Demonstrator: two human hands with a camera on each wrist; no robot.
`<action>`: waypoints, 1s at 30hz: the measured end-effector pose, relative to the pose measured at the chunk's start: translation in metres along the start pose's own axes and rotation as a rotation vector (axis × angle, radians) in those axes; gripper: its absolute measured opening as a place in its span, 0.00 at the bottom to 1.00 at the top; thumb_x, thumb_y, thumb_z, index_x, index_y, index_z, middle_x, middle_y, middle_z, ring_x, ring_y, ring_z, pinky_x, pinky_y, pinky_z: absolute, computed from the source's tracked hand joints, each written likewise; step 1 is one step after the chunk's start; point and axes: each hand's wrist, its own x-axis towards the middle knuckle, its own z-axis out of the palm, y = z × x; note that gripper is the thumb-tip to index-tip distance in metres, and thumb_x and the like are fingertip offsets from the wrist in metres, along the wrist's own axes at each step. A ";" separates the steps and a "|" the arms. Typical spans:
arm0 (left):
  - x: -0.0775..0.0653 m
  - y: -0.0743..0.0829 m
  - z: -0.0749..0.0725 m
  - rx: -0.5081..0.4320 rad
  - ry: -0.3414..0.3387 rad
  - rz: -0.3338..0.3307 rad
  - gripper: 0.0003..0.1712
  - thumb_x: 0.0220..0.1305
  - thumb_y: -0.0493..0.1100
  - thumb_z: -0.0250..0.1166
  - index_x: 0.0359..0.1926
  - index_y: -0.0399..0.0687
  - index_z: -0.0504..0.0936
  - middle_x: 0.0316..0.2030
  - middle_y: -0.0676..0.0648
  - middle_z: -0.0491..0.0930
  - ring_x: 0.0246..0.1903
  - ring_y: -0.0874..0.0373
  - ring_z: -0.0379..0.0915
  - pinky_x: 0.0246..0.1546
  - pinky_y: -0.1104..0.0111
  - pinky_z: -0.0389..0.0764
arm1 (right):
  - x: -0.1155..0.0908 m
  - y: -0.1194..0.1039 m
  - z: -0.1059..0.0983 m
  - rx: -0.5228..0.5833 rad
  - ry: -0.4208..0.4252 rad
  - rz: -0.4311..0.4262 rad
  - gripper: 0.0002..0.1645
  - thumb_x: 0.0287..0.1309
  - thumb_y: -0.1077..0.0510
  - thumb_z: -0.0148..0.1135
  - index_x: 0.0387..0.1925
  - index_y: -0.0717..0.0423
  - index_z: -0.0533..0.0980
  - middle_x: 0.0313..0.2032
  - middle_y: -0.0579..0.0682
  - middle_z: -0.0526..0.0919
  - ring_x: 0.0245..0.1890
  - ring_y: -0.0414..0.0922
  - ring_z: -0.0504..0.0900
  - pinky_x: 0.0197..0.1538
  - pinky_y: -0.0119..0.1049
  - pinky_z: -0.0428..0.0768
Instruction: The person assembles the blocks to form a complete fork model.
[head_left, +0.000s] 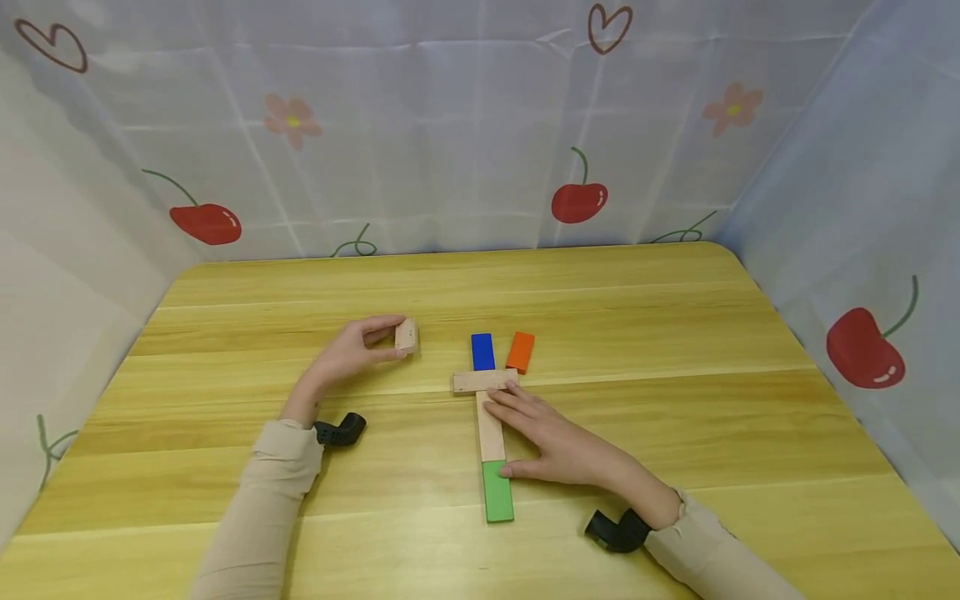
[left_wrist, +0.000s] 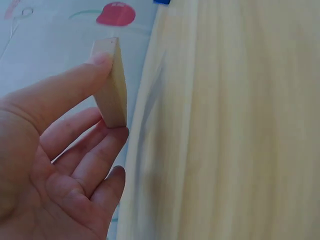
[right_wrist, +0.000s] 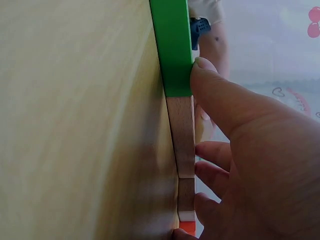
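Observation:
Between thumb and fingertips my left hand (head_left: 351, 350) pinches a plain wooden block (head_left: 407, 337); the left wrist view shows the block raised off the table. My right hand (head_left: 562, 442) rests with spread fingers on a row of blocks lying flat. Its thumb touches the green block (head_left: 498, 498) at the near end, and its fingers touch a plain lengthwise block (head_left: 490, 433) and the plain crosswise block (head_left: 474, 381). Beyond the crosswise one lies a blue block (head_left: 483, 350), in line with the row. An orange block (head_left: 521, 350) sits slantwise at the crosswise block's right end.
The wooden table (head_left: 675, 333) has rounded far corners. A white curtain (head_left: 450, 150) with cherries, flowers and hearts hangs behind it and along the sides. Black wrist devices, one on the left (head_left: 341, 430) and one on the right (head_left: 618, 531), stick out below the sleeves.

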 end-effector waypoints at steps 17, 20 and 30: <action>0.016 0.021 0.052 0.072 0.068 0.067 0.33 0.55 0.36 0.70 0.62 0.35 0.70 0.60 0.39 0.68 0.60 0.50 0.63 0.57 0.63 0.66 | 0.000 0.000 0.000 -0.003 -0.010 0.012 0.49 0.57 0.36 0.58 0.73 0.50 0.51 0.72 0.45 0.45 0.70 0.48 0.35 0.67 0.50 0.47; 0.016 0.021 0.058 0.120 0.085 0.087 0.33 0.54 0.35 0.70 0.61 0.33 0.71 0.60 0.38 0.68 0.60 0.48 0.64 0.58 0.63 0.66 | 0.001 0.000 0.000 0.001 -0.011 0.009 0.49 0.57 0.37 0.59 0.73 0.50 0.51 0.72 0.45 0.45 0.70 0.48 0.35 0.67 0.50 0.47; 0.015 0.016 0.071 0.353 0.132 0.154 0.30 0.60 0.44 0.66 0.61 0.35 0.72 0.59 0.38 0.69 0.60 0.44 0.61 0.60 0.57 0.61 | 0.000 0.001 0.000 -0.001 -0.007 0.005 0.49 0.58 0.37 0.59 0.73 0.50 0.51 0.72 0.45 0.45 0.70 0.47 0.35 0.67 0.50 0.48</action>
